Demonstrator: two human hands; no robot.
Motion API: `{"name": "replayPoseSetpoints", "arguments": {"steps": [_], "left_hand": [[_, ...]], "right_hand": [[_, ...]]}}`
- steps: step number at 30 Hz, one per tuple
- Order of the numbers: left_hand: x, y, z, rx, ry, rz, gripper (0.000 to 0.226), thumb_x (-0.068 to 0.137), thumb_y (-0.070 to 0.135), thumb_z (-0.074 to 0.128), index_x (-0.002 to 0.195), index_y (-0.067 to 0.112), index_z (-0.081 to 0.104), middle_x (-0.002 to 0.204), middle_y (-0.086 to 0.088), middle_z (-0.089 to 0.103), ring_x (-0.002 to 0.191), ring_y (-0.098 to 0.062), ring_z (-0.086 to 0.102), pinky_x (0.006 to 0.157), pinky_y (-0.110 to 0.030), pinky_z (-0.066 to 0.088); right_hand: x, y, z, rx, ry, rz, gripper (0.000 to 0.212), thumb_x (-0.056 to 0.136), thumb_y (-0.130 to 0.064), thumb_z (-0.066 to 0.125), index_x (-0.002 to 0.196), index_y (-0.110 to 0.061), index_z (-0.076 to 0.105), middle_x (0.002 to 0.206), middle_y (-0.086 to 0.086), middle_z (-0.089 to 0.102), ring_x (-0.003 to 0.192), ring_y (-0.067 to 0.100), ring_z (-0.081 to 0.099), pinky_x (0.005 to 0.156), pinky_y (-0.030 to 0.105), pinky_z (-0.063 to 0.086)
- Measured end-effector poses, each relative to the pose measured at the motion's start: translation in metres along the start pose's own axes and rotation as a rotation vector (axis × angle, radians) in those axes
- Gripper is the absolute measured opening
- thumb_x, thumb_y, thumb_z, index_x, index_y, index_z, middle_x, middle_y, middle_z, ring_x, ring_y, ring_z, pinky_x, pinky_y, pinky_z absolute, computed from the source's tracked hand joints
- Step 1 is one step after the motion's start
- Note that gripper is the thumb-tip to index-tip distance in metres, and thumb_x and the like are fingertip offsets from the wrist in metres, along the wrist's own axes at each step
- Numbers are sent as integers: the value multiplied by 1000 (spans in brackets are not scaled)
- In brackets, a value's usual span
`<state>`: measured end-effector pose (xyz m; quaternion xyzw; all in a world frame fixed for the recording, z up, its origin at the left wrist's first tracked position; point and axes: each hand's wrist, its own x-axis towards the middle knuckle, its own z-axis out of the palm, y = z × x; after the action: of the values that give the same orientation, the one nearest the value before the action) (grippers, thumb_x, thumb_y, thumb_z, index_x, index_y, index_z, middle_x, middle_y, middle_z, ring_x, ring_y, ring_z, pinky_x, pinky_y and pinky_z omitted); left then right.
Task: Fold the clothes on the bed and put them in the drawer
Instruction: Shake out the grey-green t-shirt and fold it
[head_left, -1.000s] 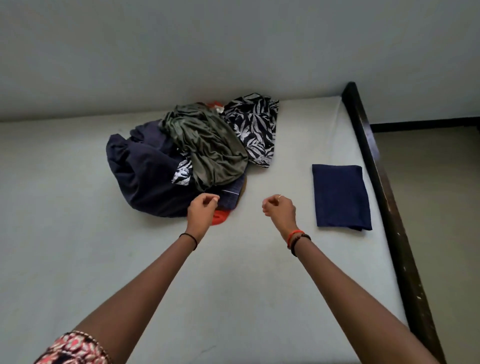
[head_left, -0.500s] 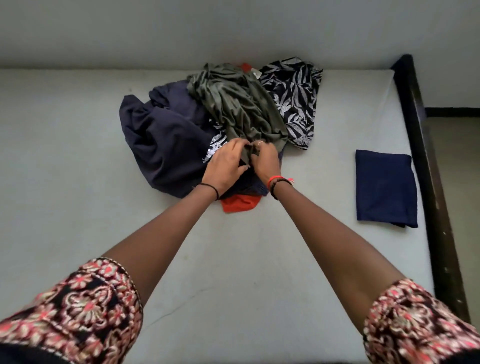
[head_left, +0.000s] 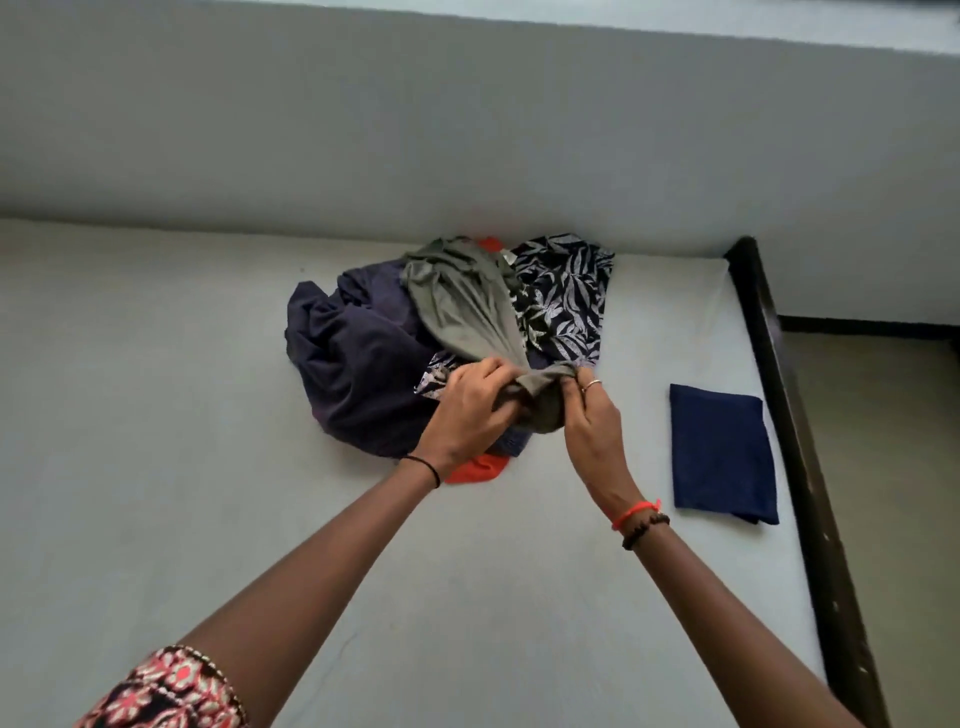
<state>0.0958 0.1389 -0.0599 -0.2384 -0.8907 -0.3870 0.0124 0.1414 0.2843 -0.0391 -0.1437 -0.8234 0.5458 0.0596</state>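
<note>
Head view, middle of the frame: clutched the bunched near end of the olive-green garment (head_left: 462, 306) in both hands, above the pale grey mattress (head_left: 208, 467). Curled the left hand (head_left: 470, 410) over the wad from the left, fingers wrapped round the cloth. Pinched the same wad from the right with the right hand (head_left: 592, 431), thumb and fingertips closed on the fabric, a ring (head_left: 591, 384) on one finger. Drew the olive cloth taut from that grip up to the top of the clothes pile, fanning wider toward the grey wall (head_left: 363, 130).

Draped it over a dark purple garment (head_left: 358, 364) on the pile's left and a black-and-white leaf-print garment (head_left: 566, 301) on its right. Showed an orange garment (head_left: 475, 470) at the pile's lower edge, just below the left wrist, and a further orange scrap at the pile's top.

Framed, right of centre, a folded navy cloth (head_left: 719, 452) lying flat on the mattress, well apart from the pile and near the dark wooden bed frame (head_left: 795, 441) running down the right side. Took in a strip of floor (head_left: 883, 415) beyond that frame.

Wore a thin black band (head_left: 428, 467) on the left wrist, a red thread and dark bead bracelet (head_left: 636, 512) on the right wrist, and a red floral sleeve (head_left: 171, 691) at the lower left corner.
</note>
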Motion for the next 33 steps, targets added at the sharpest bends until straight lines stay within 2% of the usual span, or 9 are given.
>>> {"name": "replayPoseSetpoints", "arguments": {"steps": [5,9,13,15,17,20,25,28,33], "left_hand": [[12,89,-35,-219,52,53,53,79,34,62,129,23,47,123,9,56,115,-8,51,105,-48,36],[39,144,-74,-351,-2,-51,39,77,34,59,112,17,57,97,1,64,89,-12,60,86,-35,50],[71,218,-132,-355,50,23,17,84,7,59,88,24,59,74,15,57,68,11,48,67,-20,42],[83,255,-160,-323,64,107,23,88,6,55,80,28,57,70,19,55,65,13,47,62,-16,39],[95,289,-186,-265,70,192,14,88,13,51,84,24,58,73,18,56,67,9,50,60,-14,39],[106,343,-219,-155,92,301,17,90,7,51,89,23,55,77,12,57,71,-2,53,62,-14,40],[118,414,-258,-95,209,376,18,95,4,48,88,19,54,72,11,54,61,11,51,57,-8,38],[125,438,-277,-98,300,356,22,93,0,48,84,19,53,68,14,49,60,16,46,59,-12,34],[123,464,-299,-59,392,392,16,95,6,49,87,18,55,71,14,50,64,14,46,61,-11,33]], "right_hand": [[0,-80,-62,59,-119,-122,16,98,-10,47,94,-15,62,83,-1,66,76,6,61,70,23,52],[5,-142,-108,56,-114,-233,15,96,-10,50,92,-13,64,81,-3,65,73,3,57,69,14,46],[-3,-216,-161,210,-109,-351,13,97,-8,50,94,-7,62,82,-2,63,75,0,56,71,15,45],[-10,-247,-184,304,-132,-389,6,95,-14,54,96,-10,58,85,0,62,76,-2,58,70,15,46],[-15,-272,-204,384,-143,-407,19,90,-23,62,103,-11,55,92,5,63,82,3,61,71,19,49],[-29,-303,-239,400,-205,-425,33,85,-9,66,115,-6,50,98,4,65,85,3,66,73,19,53],[-35,-307,-279,34,-285,-484,16,85,-3,65,98,-12,66,92,8,68,83,18,65,78,31,55],[-42,-292,-300,17,-270,-402,16,89,-3,60,98,-14,67,95,9,68,85,16,64,81,34,55],[-59,-266,-327,-55,-197,-289,17,93,-2,53,98,12,62,85,8,58,79,18,52,69,27,43]]}}
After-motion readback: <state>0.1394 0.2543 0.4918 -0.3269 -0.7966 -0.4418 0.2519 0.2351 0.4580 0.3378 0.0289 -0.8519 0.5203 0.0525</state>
